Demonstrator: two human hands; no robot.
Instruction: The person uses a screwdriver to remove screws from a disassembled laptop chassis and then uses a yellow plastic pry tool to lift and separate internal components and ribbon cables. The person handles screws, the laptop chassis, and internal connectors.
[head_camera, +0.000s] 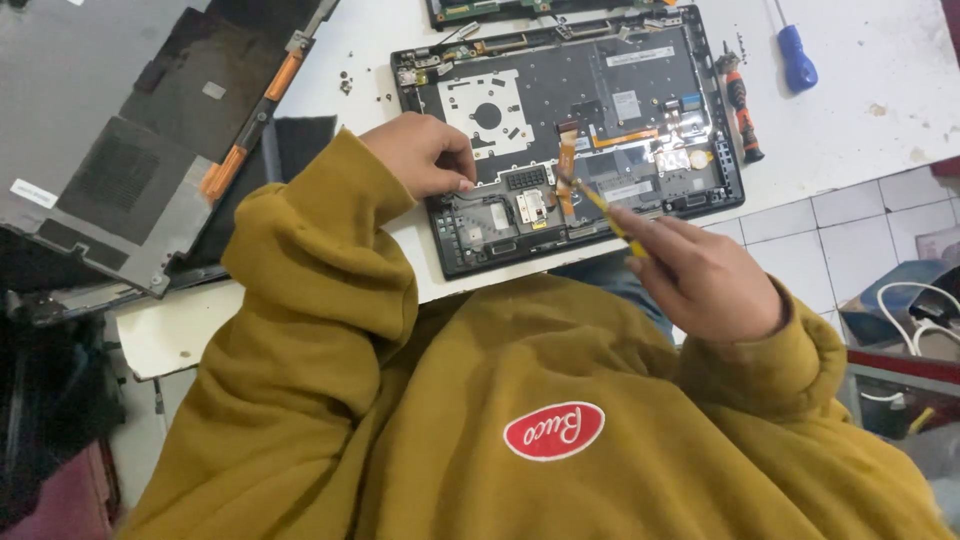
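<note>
An opened laptop base (620, 90) lies on the white table, its black inner frame, orange flex cables and metal plates exposed. My left hand (420, 152) rests on the near left part of the base, fingertips pinched at a small part by the edge. My right hand (700, 275) grips a thin yellow-handled tool (600, 205), whose tip touches the orange flex cable near the middle of the base. Both sleeves are mustard yellow.
A grey laptop bottom cover (130, 130) with orange strips lies at the left. A blue-handled screwdriver (797, 55) and an orange-and-black screwdriver (742, 110) lie right of the base. Loose screws (345, 85) sit on the table. Tiled floor and white cables (915, 310) are at the right.
</note>
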